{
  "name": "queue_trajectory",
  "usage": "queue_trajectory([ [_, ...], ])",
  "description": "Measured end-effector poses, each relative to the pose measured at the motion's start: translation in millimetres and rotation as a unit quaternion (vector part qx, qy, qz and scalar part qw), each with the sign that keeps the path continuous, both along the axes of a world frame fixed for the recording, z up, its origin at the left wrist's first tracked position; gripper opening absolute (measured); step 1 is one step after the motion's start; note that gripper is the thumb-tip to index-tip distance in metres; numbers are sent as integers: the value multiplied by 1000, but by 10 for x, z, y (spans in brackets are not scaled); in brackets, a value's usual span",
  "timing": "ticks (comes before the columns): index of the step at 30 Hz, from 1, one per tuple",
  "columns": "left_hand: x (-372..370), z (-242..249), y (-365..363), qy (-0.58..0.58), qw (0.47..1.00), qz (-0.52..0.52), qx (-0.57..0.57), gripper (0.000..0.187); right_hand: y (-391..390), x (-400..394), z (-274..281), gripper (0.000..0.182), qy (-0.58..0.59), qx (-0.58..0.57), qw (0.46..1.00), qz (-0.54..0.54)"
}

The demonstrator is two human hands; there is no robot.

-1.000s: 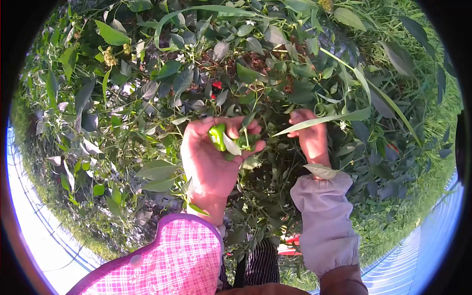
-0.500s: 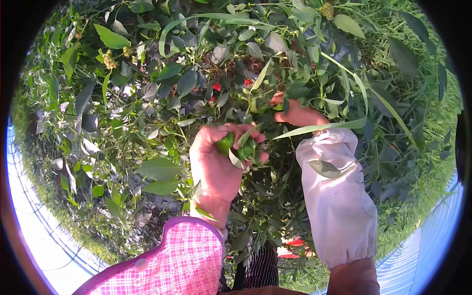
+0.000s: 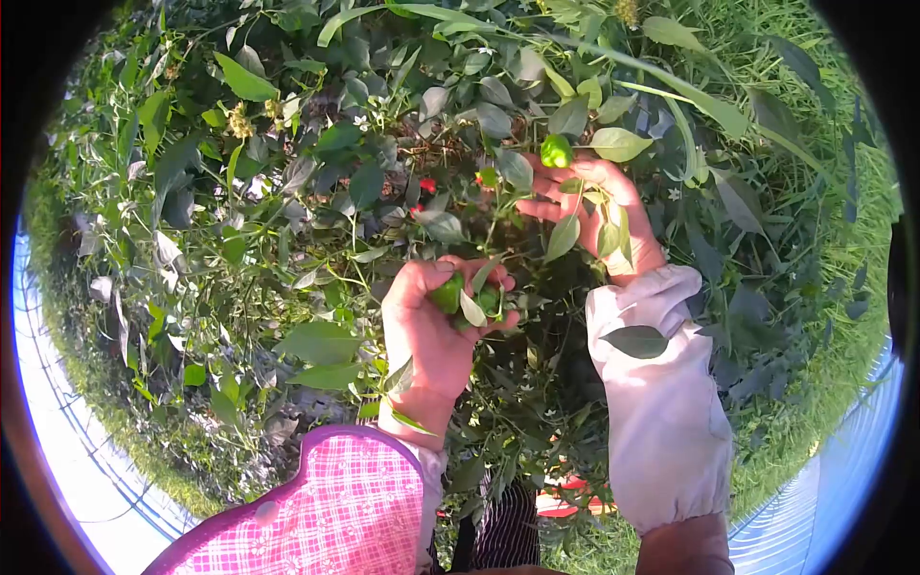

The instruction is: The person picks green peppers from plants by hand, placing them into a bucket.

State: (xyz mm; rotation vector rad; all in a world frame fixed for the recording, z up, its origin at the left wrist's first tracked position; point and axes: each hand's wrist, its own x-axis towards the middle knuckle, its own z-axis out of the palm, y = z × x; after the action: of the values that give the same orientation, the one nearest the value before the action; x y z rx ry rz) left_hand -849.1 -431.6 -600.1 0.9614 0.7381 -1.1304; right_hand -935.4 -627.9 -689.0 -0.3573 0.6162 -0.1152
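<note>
My left hand [image 3: 422,331] is curled palm-up around several green peppers [image 3: 447,294], with small leaves caught among the fingers. Up and to the right, my right hand [image 3: 613,206] reaches into the pepper plant [image 3: 335,134], its fingers stretched out and apart. A shiny green pepper [image 3: 556,150] hangs right at those fingers, overlapping them in view. Leaves on a thin stem [image 3: 613,230] cross in front of the right palm. Small red peppers [image 3: 426,185] show among the foliage left of the right hand.
Long grass blades [image 3: 661,77] arch over the plant near my right hand. Thick grass [image 3: 824,402] grows along the right side. A pink checked cloth [image 3: 355,489] covers my left forearm, a pale sleeve [image 3: 661,402] my right. Something red [image 3: 565,500] lies low behind the stems.
My right hand has come up out of the leaves and turned, fingers now spread beside a green pepper that has come into view. The left hand keeps its peppers, shifting slightly.
</note>
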Motion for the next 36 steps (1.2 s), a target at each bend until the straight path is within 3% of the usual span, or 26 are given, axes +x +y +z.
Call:
queue_trajectory([
  [4,-28,24,-43,-16,999,-5,31,26,155,33,231,29,69,49,992,-94],
  [7,-42,-23,-40,-5,999,-3,35,25,327,-164,6,25,117,71,985,-107],
  [10,-61,-13,-39,-19,999,-28,31,25,598,-419,248,27,144,71,982,-100],
  [12,-101,-9,-51,-26,998,-53,22,25,635,-551,149,27,96,87,990,-55],
  [14,-127,-36,-47,-1,999,-42,11,26,638,-647,78,30,133,127,982,-42],
  [16,-126,-25,-67,-24,998,-56,3,25,544,-384,384,28,128,120,983,48],
  [20,-104,-31,-23,-50,997,-43,39,25,534,-124,165,29,113,144,983,-9],
  [24,-52,-65,22,-54,998,-39,10,23,542,-66,175,29,172,89,978,-79],
  [26,-47,-6,0,-47,997,-47,30,22,577,-123,267,29,191,73,977,-54],
  [27,-54,12,-25,-41,997,-52,49,21,645,-208,228,27,133,112,983,-56],
  [28,-63,8,-31,-39,997,-54,47,21,674,-154,535,26,138,82,985,-61],
  [30,-65,-9,-19,-78,986,-140,43,24,638,-188,662,25,174,85,981,-12],
  [31,-64,-32,3,-57,989,-133,31,27,637,-209,758,25,179,52,982,9],
  [32,-65,-27,-3,-56,989,-132,32,27,576,-262,912,25,103,20,994,42],
  [34,-60,48,-67,-59,983,-170,-26,26,671,-306,910,25,160,-151,975,21],
  [35,-51,53,-77,-63,976,-202,-48,33,680,-341,910,22,162,-272,948,34],
  [36,-52,74,-78,-24,975,-194,-105,38,625,-373,909,22,129,-473,869,69],
])
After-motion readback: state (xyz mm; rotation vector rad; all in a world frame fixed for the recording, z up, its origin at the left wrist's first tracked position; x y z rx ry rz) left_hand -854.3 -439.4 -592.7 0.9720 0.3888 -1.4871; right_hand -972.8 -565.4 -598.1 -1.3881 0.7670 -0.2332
